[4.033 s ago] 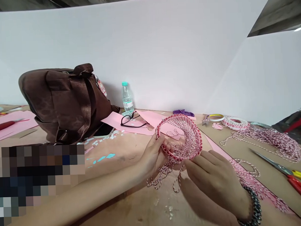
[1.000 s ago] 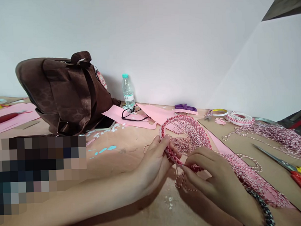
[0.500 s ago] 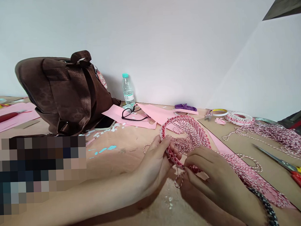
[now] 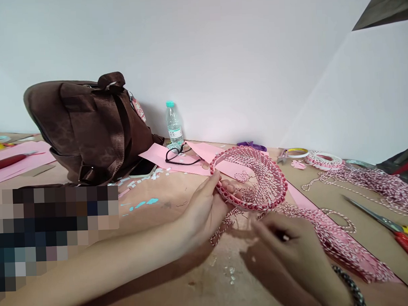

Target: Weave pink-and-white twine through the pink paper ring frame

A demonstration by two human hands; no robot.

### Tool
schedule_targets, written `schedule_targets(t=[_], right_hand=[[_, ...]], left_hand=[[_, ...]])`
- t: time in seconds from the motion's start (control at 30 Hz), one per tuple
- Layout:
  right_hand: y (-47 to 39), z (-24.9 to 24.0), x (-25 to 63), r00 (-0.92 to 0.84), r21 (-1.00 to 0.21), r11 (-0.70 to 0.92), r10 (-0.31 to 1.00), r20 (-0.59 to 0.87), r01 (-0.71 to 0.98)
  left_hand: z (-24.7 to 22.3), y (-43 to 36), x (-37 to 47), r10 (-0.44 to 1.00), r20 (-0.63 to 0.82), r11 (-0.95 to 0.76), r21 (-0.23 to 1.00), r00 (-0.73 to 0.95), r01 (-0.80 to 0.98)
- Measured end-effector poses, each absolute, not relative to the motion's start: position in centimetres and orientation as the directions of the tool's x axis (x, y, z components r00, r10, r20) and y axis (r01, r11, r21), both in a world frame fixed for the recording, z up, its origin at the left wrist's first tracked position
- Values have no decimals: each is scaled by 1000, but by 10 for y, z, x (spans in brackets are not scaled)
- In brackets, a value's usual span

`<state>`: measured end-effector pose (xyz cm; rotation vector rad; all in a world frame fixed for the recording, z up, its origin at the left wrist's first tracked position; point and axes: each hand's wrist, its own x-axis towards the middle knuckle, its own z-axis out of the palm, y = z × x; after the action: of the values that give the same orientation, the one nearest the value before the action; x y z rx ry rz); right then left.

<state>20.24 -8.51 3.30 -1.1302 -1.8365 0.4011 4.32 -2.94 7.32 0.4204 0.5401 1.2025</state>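
Note:
My left hand [image 4: 209, 202] grips the near left rim of a round ring [image 4: 230, 200], its thumb outside and its fingers behind. Small pink loops line the ring, and red-and-white twisted cord [image 4: 270, 177] is strung across it in a dense web. My right hand [image 4: 290, 243] is blurred, below and right of the ring and apart from its rim. Its fingers are curled in a pinch; whatever lies between them cannot be made out. Loose red-and-white cord [image 4: 341, 242] spreads from beneath the ring past my right wrist.
Red-and-yellow scissors [image 4: 387, 222] lie on the right near another cord bundle [image 4: 379, 187] and a wrapped ring [image 4: 324, 160]. Behind are pink paper [image 4: 153, 154], black glasses [image 4: 182, 162], a water bottle [image 4: 174, 125] and a brown backpack [image 4: 92, 125]. A red-handled tool [image 4: 8, 162] lies far left.
The ring has turned in my left hand, its strung face now showing more openly. My right hand has come away from the rim, down and toward me.

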Motion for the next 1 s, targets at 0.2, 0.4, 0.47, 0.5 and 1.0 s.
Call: schedule_targets(t=[0.2, 0.4, 0.47, 0.5, 1.0], right_hand=[[-57, 29, 228, 191, -593, 618, 592, 783, 517], [-81, 33, 191, -385, -924, 199, 921, 62, 327], [-85, 32, 184, -352, -971, -9, 931, -95, 238], [-85, 30, 182, -326, -979, -78, 936, -136, 186], [-78, 24, 180, -173, -997, -79, 981, -82, 24]], left_hand=[[56, -1, 34, 985, -74, 169, 640, 159, -749], [44, 8, 33, 977, -150, 210, 608, 149, -766], [47, 0, 36, 967, -182, 252, 574, 179, -779], [49, -4, 37, 964, -183, 265, 563, 194, -783], [58, -34, 46, 907, -166, 417, 475, 386, -775]])
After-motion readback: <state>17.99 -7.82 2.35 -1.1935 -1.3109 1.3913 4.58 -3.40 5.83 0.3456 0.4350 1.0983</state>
